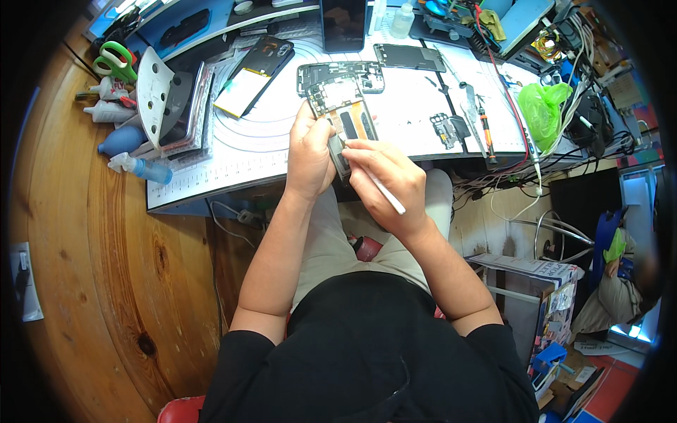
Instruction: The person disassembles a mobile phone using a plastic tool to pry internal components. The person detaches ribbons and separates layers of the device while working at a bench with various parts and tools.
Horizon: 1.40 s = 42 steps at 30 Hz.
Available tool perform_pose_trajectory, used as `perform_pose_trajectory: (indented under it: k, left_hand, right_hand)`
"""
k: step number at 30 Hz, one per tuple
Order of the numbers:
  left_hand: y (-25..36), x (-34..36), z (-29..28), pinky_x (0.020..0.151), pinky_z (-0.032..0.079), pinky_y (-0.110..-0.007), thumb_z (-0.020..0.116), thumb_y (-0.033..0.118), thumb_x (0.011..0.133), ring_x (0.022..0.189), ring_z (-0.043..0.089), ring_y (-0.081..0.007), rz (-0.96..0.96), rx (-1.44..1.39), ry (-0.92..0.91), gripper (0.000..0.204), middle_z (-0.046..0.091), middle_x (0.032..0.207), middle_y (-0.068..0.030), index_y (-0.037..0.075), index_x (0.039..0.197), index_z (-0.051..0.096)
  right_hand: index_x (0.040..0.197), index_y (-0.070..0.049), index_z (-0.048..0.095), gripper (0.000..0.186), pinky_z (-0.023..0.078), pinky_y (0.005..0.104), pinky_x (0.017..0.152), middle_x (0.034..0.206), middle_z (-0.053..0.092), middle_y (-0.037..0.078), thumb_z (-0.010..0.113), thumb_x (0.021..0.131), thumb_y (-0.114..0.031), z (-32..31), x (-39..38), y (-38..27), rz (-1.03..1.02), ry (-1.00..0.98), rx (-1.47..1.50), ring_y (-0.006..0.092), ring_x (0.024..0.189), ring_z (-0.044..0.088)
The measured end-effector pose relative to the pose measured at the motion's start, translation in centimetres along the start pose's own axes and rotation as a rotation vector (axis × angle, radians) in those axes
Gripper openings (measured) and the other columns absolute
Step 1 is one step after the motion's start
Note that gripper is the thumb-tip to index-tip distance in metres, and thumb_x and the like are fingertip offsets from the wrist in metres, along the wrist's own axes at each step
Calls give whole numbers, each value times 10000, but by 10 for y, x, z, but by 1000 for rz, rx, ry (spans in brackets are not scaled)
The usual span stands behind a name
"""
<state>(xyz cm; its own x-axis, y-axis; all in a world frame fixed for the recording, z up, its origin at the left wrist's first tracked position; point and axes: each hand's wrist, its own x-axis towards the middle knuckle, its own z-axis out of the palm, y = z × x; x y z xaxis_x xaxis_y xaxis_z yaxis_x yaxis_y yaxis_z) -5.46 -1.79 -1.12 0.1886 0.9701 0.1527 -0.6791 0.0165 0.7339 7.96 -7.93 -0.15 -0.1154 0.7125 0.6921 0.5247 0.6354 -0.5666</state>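
At the desk's front edge my left hand (pixel 308 155) is closed round an opened phone (pixel 356 120), whose copper-coloured and dark inner parts face up. The closed fingers of my right hand (pixel 396 182) grip a slim white pen-shaped tool (pixel 390 195). Its tip end meets the phone's lower part, where my fingers hide the contact. Just beyond the phone lies a dark phone frame (pixel 374 79). A flat dark panel (pixel 409 58) rests behind it. Small black and grey phone parts (pixel 446 132) lie to the right, near tweezers (pixel 471 113) and an orange-and-black screwdriver (pixel 486 130).
A dark phone with a yellow-edged piece (pixel 261 74) lies left, a black phone (pixel 343 25) at the back. Left edge: green-handled scissors (pixel 127 65), blue air blower (pixel 121 141), spray bottle (pixel 149 170). Right: green plastic bag (pixel 541 113), cables. Another person (pixel 610 303) is far right.
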Motion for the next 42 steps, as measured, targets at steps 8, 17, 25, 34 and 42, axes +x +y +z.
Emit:
perform_pose_trajectory:
  k: [8, 17, 25, 34, 42]
  left_hand:
    - [-2, 2, 0, 930, 604, -436, 318, -34, 888, 1057, 702, -341, 1, -6, 7, 442, 633, 1207, -258, -63, 1316, 424]
    - [0, 1, 1, 973, 578, -482, 304, 12, 885, 1106, 680, -396, -6, -17, -24, 485, 618, 1243, -275, -65, 1355, 399]
    - [-1, 1, -7, 991, 557, -508, 301, 245, 977, 1132, 667, -419, -67, -178, -64, 520, 620, 1279, -270, -50, 1392, 406]
    - [-2, 0, -4, 975, 585, -496, 349, 185, 988, 1137, 672, -403, -8, -149, -88, 456, 616, 1277, -263, -51, 1373, 412]
    - [-1, 1, -4, 969, 592, -485, 386, 80, 950, 1130, 678, -388, 1, -73, -64, 430, 619, 1250, -262, -58, 1356, 418]
  right_hand:
    - [1020, -3, 754, 244, 585, 351, 831, 1051, 753, 160, 688, 790, 44, 0, -2, 1, 17, 3, 30, 286, 936, 737]
    - [1033, -6, 757, 247, 584, 346, 837, 1070, 753, 157, 692, 800, 45, 1, -6, 5, 36, 22, 67, 282, 951, 737]
    - [1039, 14, 750, 226, 580, 313, 821, 1099, 752, 164, 681, 836, 85, 1, -15, 16, 108, 48, 222, 233, 958, 733]
    - [1070, 21, 746, 247, 576, 296, 817, 1115, 746, 172, 689, 845, 106, -6, -21, 18, 79, 75, 218, 217, 968, 725]
    - [1051, -12, 758, 265, 595, 328, 812, 1085, 756, 141, 711, 805, 74, -11, -23, 18, 128, 112, 237, 247, 940, 739]
